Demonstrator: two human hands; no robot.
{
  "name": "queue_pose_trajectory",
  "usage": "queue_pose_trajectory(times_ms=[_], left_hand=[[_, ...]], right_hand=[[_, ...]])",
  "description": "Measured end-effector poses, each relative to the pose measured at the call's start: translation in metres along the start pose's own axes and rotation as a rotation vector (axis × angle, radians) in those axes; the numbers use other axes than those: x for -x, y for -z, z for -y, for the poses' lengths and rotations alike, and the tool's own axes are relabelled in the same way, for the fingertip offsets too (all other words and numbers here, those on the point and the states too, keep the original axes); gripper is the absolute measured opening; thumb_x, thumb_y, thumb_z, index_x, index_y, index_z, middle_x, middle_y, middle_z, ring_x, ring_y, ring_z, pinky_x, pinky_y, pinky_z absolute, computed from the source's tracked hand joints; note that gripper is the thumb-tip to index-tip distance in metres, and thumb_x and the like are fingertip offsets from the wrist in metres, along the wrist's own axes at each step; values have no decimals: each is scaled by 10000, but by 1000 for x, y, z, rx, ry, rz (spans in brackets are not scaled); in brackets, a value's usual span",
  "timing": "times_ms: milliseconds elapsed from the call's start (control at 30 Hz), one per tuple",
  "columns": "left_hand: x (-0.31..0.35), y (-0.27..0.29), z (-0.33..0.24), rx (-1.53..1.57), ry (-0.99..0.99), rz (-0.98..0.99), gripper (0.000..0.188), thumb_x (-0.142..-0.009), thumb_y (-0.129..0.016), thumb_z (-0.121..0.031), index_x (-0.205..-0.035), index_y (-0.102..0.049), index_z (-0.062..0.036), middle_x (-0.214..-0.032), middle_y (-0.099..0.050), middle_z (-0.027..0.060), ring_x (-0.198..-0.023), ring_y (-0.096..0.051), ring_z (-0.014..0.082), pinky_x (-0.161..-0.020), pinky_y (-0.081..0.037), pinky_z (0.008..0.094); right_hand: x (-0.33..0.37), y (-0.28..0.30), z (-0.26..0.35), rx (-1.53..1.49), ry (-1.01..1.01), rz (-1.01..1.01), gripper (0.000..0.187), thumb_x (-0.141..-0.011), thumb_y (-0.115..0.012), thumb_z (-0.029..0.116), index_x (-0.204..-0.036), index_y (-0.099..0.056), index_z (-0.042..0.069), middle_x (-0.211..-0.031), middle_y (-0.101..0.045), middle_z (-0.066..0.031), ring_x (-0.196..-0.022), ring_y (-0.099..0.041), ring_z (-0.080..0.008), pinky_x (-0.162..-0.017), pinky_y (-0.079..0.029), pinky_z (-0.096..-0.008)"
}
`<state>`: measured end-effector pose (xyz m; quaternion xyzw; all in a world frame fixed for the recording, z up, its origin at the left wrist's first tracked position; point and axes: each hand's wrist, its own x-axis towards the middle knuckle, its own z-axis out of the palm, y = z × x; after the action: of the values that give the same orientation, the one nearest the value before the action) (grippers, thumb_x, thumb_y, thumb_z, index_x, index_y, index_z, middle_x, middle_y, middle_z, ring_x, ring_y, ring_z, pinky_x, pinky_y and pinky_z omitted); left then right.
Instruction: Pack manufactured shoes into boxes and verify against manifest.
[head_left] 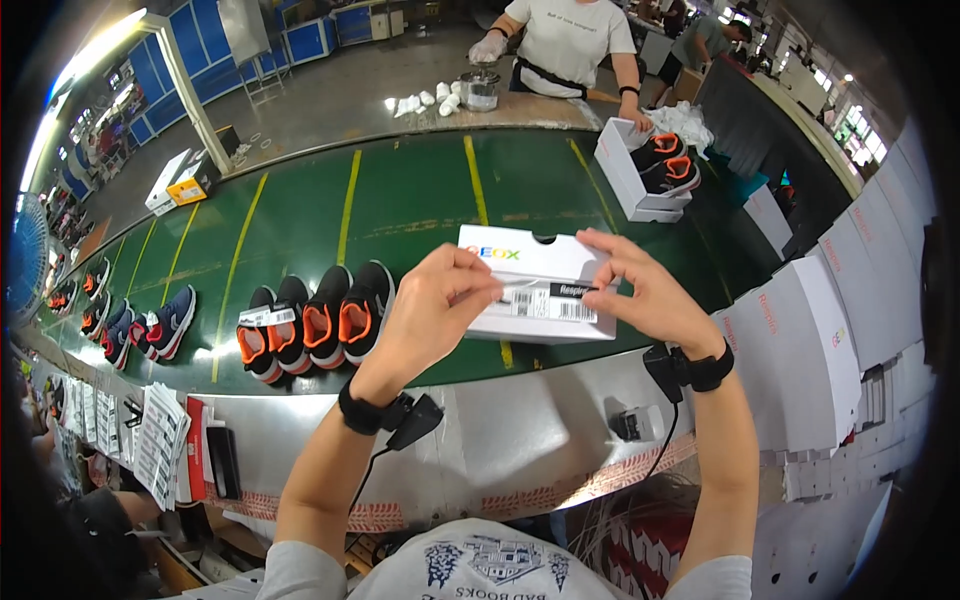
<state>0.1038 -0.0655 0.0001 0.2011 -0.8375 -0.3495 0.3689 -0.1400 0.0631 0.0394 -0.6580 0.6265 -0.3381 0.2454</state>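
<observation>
A closed white shoe box [535, 258] with printed labels on its near side lies on the green conveyor belt in front of me. My left hand [432, 305] is at the box's left end, thumb and fingers pinched together by the label. A thin whitish edge shows at those fingertips, too small to name. At the right end, my right hand [650, 295] grips the box, fingers on the lid and thumb against the labelled side. Left of my left hand, black shoes with orange linings [325, 318] stand in a row, a white paper tag across two of them.
Across the belt [410, 190], a co-worker [575, 45] reaches to an open box holding black-and-orange shoes [668, 165]. White cartons [800, 350] are stacked at my right. A metal ledge [520, 420] runs along my side, with paper sheets [162, 440] at the left.
</observation>
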Motion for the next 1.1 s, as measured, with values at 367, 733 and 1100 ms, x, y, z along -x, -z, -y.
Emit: queue_pose_trajectory(times_ms=[367,733,1100], left_hand=[[-20,4,-2,49,48,195,175,-783,-717,-58,-954,-714,-22,-1029,-580,54,-862,-556,158,-705,-445,271],[-19,-8,1,93,-21,196,181,-771,-721,-39,-950,-723,-21,-1032,-562,71,-883,-550,182,-731,-446,284],[-24,-16,2,11,-84,164,162,-773,-716,-29,-934,-721,-22,-1029,-551,62,-797,-553,153,-691,-444,272]], right_hand=[[2,20,-10,158,76,38,192,-744,-749,133,-735,-571,61,-1456,-387,-153,-1364,-315,-318,-1086,-272,-369],[8,21,-14,135,24,50,208,-742,-758,105,-708,-558,63,-1487,-352,-117,-1408,-243,-298,-1110,-248,-399],[8,27,-23,163,74,35,191,-767,-740,125,-723,-567,59,-1479,-361,-118,-1390,-271,-296,-1081,-283,-370]])
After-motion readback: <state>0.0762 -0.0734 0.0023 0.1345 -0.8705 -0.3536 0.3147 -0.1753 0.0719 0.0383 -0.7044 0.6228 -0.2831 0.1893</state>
